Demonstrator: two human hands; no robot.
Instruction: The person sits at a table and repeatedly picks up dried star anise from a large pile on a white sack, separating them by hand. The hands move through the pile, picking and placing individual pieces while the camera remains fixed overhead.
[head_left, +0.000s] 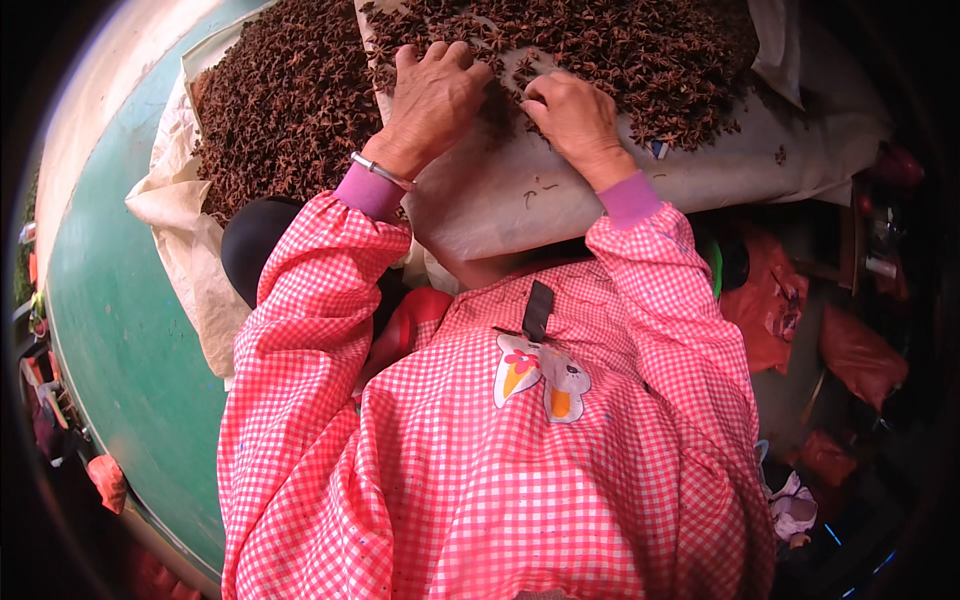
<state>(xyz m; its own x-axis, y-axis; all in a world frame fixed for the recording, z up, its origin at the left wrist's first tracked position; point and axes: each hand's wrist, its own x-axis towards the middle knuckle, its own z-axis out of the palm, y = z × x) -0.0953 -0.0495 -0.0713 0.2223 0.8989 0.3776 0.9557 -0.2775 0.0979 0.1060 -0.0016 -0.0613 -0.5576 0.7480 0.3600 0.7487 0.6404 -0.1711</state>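
Dried star anise (667, 60) lies spread over a pale plastic sheet (480, 202) in front of me. A larger, denser heap of dark star anise (285, 112) fills the area to the left. My left hand (442, 94), with a metal bangle at its wrist, is over the near left edge of the spread pieces, fingers curled down; its fingertips are hidden. My right hand (574, 112) is just to its right, thumb and forefinger close together beside a few pieces. Whether either hand holds a piece cannot be told. Several thin stems lie on the sheet's near part.
A crumpled cream woven sack (180, 202) borders the left heap, beside a green floor (112, 322). A small blue and white scrap (659, 149) lies by the spread anise. Red plastic bags (859, 352) lie in shadow on the right, below the sheet's edge.
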